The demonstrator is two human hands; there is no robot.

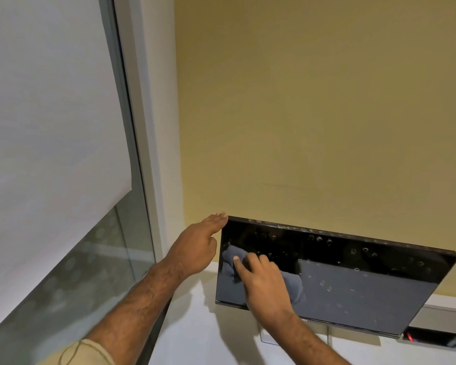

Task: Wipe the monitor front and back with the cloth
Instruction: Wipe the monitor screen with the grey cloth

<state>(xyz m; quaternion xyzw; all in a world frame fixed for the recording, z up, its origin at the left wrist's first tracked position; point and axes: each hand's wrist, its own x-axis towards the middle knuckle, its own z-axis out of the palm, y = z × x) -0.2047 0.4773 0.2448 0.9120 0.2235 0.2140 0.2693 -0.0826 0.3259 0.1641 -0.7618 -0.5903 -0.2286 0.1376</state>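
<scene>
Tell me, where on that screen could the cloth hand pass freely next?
Free patch: the wide right stretch of the monitor, between its top edge and bottom bezel, spotted but bare. Crowded: the left end, where the right hand presses the cloth and the left hand rests at the top-left corner.

The monitor [353,280] is a thin, black flat screen, switched off and glossy, its front dotted with pale ring-shaped smudges, thickest near the top edge. It stands tilted, its upper edge leaning back toward the yellow wall [313,101] just behind it. The cloth [292,285] is grey and bunched, pressed flat against the left part of the monitor's front, low down.
</scene>
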